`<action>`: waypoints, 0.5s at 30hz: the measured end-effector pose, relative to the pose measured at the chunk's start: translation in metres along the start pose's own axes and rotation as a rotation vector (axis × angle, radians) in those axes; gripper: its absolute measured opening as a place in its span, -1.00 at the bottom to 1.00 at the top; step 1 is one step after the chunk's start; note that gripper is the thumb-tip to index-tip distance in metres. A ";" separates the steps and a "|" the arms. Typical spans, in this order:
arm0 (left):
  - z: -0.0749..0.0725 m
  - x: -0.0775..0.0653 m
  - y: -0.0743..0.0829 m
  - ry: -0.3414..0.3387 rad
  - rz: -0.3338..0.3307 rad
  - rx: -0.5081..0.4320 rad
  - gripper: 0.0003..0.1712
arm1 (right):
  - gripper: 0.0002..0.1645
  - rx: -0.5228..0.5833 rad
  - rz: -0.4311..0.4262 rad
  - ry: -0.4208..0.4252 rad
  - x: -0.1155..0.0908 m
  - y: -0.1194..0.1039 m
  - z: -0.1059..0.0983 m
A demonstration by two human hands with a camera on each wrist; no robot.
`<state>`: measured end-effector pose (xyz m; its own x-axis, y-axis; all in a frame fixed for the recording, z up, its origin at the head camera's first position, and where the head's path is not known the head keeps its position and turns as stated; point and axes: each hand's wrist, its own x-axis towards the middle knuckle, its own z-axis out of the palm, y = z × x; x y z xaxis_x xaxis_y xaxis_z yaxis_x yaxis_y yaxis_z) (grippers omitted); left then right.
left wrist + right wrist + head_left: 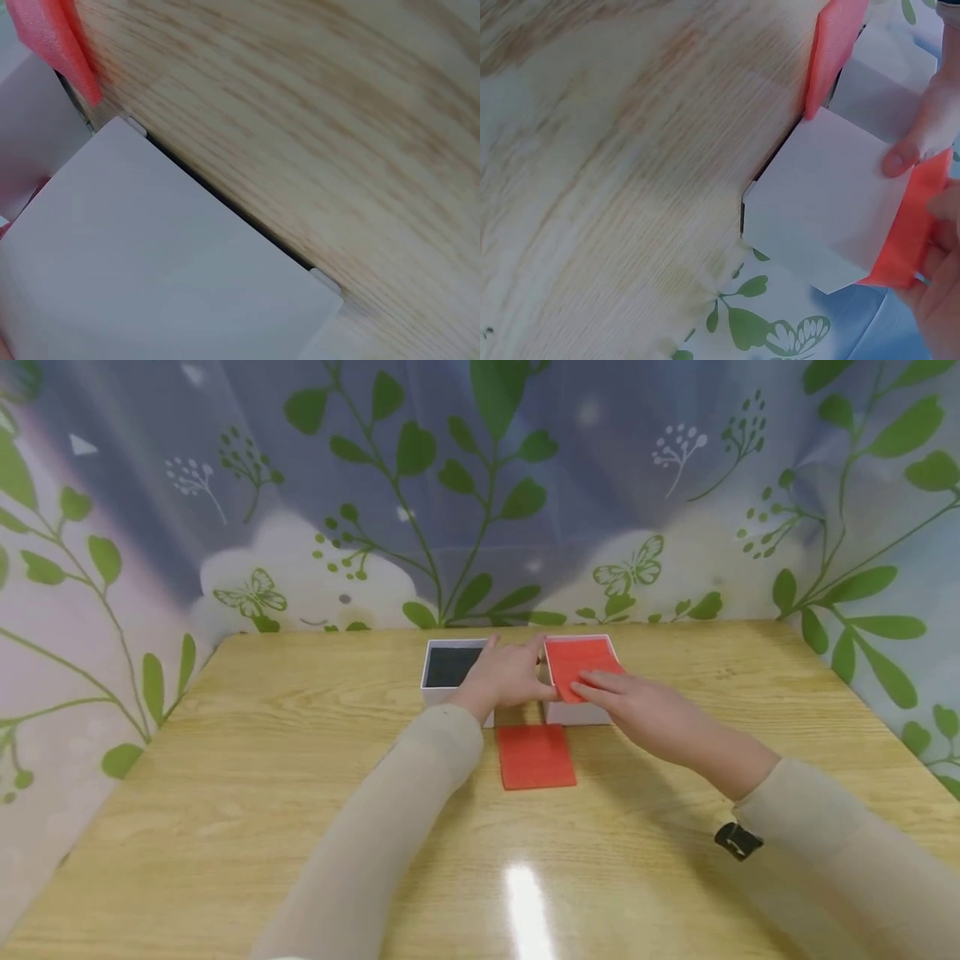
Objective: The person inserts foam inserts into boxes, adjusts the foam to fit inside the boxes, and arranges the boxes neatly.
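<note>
Two white open boxes stand side by side at the back of the table. My left hand [506,675] reaches over the gap between them and grips the left side of the right box [825,187], its thumb on the front wall near the rim. A red foam sheet [576,652] lies across the top of that box, tilted over its front rim. My right hand [645,710] pinches the near edge of the sheet with its fingertips. The left box [438,693] has a dark inside. Another red foam sheet [536,758] lies flat on the table in front.
The wooden table [300,777] extends around the boxes, its back edge against a leaf-patterned curtain [487,485]. A small black object [738,841] sits by my right cuff. Light glares off the tabletop at the front.
</note>
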<state>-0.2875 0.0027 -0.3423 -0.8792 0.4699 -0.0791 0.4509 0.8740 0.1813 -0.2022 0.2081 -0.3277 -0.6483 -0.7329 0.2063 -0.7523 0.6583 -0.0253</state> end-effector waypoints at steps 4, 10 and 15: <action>0.002 -0.001 0.000 -0.005 0.002 0.002 0.08 | -0.32 -0.032 0.002 0.004 0.001 0.000 0.003; 0.001 0.002 -0.001 0.015 0.007 0.027 0.08 | -0.33 -0.093 0.008 0.050 0.007 -0.002 0.005; 0.001 0.001 -0.001 0.016 0.009 0.029 0.07 | -0.33 -0.105 0.030 0.039 0.009 -0.002 0.007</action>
<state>-0.2886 0.0026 -0.3434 -0.8772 0.4762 -0.0615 0.4631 0.8729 0.1533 -0.2073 0.1991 -0.3325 -0.6635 -0.7070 0.2448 -0.7150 0.6955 0.0707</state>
